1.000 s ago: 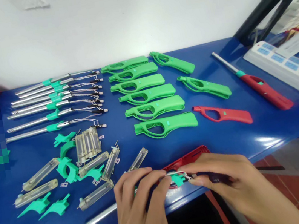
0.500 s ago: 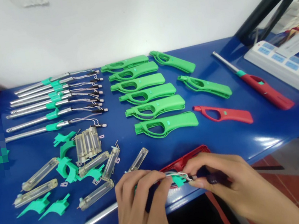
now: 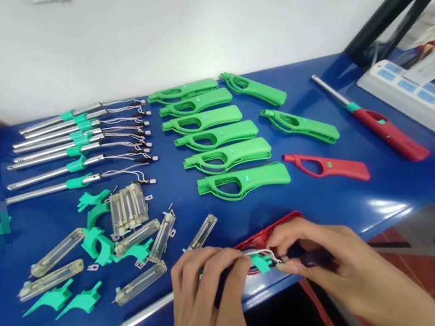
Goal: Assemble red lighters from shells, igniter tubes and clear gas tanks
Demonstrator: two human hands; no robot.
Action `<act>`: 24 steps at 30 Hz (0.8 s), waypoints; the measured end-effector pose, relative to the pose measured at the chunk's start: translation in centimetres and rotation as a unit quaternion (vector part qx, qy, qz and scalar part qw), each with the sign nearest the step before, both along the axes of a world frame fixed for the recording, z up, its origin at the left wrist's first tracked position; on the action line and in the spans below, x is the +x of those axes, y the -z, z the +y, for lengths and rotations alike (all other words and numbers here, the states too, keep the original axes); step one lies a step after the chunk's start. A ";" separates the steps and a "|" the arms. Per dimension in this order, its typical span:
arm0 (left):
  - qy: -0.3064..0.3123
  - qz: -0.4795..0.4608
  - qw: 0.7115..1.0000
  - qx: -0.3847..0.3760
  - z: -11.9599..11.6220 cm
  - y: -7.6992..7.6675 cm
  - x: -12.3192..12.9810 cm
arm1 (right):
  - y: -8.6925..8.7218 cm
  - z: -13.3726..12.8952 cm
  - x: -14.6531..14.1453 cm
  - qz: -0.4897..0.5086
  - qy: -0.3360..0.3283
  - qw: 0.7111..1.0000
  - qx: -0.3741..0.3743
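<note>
At the table's front edge lies a red lighter handle shell (image 3: 272,230), its open side facing up. My left hand (image 3: 209,300) is closed over its near end and over a metal lighter tube (image 3: 145,313), which sticks out to the left. White wires (image 3: 260,253) and a green trigger (image 3: 262,263) show between my hands. My right hand (image 3: 325,259) pinches the wire ends by a small black piece, with thumb and fingers together. A dark, rounded handle (image 3: 317,258), perhaps a screwdriver's, sits in the right palm. Fingers hide most of the shell's inside.
Several wired metal tubes (image 3: 60,170) lie in a row at back left, beside several green handle shells (image 3: 245,179). Clear fuel tanks (image 3: 139,282) and green triggers (image 3: 80,300) lie nearer. A red shell (image 3: 330,167), an assembled red lighter (image 3: 388,134) and a power strip (image 3: 410,92) are right.
Both hands keep nearly the same place and grip. The green trigger and the wires between them have shifted slightly; the view has moved a little.
</note>
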State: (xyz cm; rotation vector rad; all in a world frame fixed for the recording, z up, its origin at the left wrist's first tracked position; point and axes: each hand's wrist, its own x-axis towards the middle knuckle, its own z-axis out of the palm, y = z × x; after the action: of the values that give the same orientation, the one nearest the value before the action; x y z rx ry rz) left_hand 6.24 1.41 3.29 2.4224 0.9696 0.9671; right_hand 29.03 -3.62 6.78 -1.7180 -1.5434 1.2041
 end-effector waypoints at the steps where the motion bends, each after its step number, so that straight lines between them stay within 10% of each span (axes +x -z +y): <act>1: 0.001 -0.002 1.000 -0.003 0.0 0.0 0.0 | -0.1 0.1 0.0 0.002 0.002 1.000 -0.010; 24: 0.004 -0.013 1.000 0.004 0.1 -0.1 0.2 | -0.2 -0.2 -0.1 0.018 0.036 0.997 0.066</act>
State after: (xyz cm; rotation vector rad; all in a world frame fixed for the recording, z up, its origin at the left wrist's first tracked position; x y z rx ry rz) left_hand 6.42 1.48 3.36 2.4123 0.9496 0.9978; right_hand 28.92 -3.80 6.98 -1.6426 -1.4934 1.0675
